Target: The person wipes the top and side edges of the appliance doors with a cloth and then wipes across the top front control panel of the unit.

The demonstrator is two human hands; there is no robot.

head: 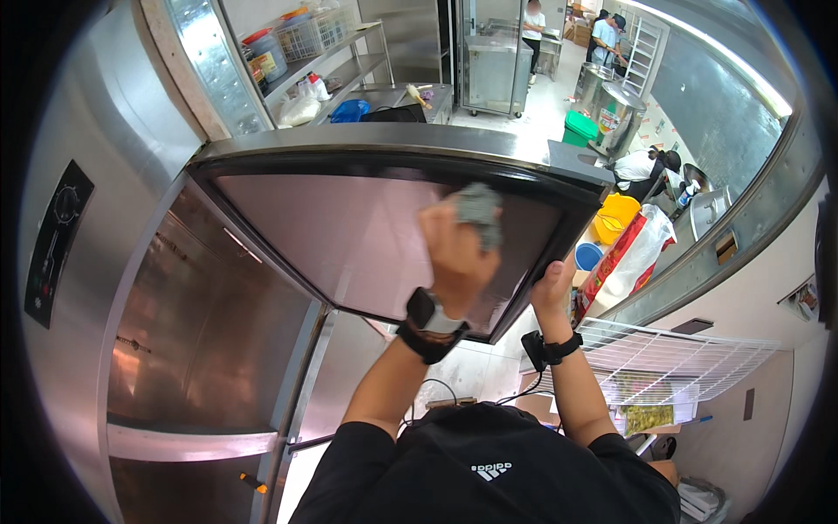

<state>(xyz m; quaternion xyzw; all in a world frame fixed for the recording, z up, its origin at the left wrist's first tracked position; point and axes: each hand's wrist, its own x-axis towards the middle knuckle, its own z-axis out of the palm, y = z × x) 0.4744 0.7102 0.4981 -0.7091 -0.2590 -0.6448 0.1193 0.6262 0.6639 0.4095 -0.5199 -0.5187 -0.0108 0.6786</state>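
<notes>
A crumpled grey-green cloth (480, 209) is bunched in my left hand (455, 252), which is blurred. Hand and cloth are against the inner panel (327, 226) of an open stainless-steel refrigerator door (366, 137). A black rubber gasket (288, 160) frames this panel. My right hand (553, 288) holds the door's right edge, its thumb on the gasket side and the fingers mostly hidden behind. To the left stands the refrigerator's open cabinet (209, 327) with bare metal walls.
A control panel (59, 242) is on the cabinet's front. An orange-and-black tool (253, 483) lies low inside. A white wire rack (681, 360) stands at right, near a red-and-white sack (622, 262) and a yellow tub (615, 216). Beyond the door a person (645, 170) bends down; others stand farther back.
</notes>
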